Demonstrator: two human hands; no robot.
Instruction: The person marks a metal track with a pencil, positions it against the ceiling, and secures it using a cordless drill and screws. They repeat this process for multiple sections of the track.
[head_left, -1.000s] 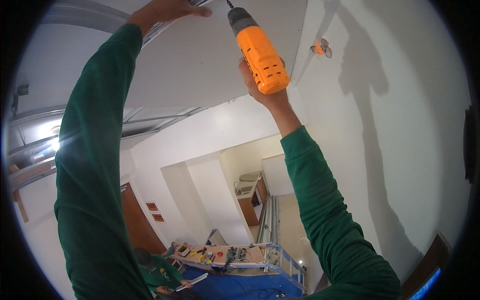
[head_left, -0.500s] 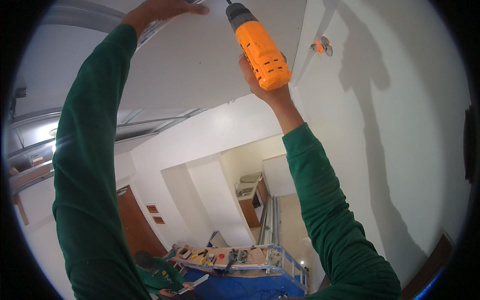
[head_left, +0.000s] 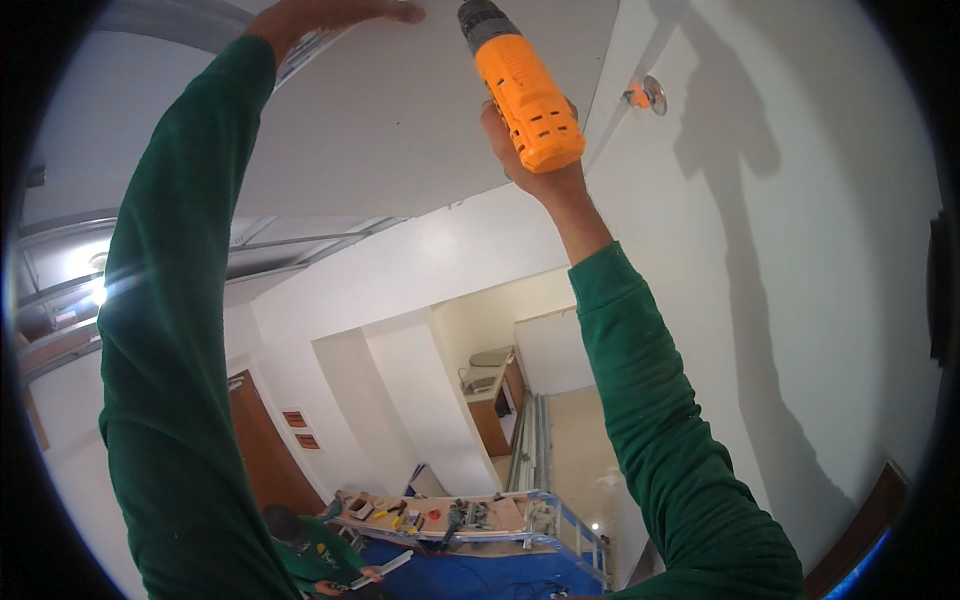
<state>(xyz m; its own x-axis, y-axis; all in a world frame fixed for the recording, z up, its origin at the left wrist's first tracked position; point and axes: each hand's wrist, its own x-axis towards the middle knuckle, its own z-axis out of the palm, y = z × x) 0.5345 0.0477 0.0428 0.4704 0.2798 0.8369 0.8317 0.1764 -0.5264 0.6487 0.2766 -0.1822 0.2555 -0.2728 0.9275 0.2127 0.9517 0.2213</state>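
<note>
Overhead, a flat pale ceiling board (head_left: pixel 430 130) fills the upper middle of the view. My right hand (head_left: pixel 510 150) is wrapped round the grip of an orange cordless drill (head_left: pixel 528 95), which points upward at the board. The drill's black chuck (head_left: pixel 482 22) reaches the top edge of the picture, and its tip is cut off there. At the upper left, my left hand (head_left: pixel 335 12) lies stretched along the board near its edge, fingers extended and holding nothing; part of it is out of view.
Metal ceiling framing (head_left: pixel 300 243) shows at left beside a bright lamp. Below stands a bench (head_left: pixel 390 510) with several tools, and a metal ladder frame (head_left: pixel 580 540). A person in green (head_left: pixel 315 550) holds a long light-coloured piece. An orange-and-clear fitting (head_left: pixel 645 96) sits on the right wall.
The drill and my right hand have shifted slightly upward in the picture, taking the bit out of view. My left hand stays at the board, a little higher in the picture.
</note>
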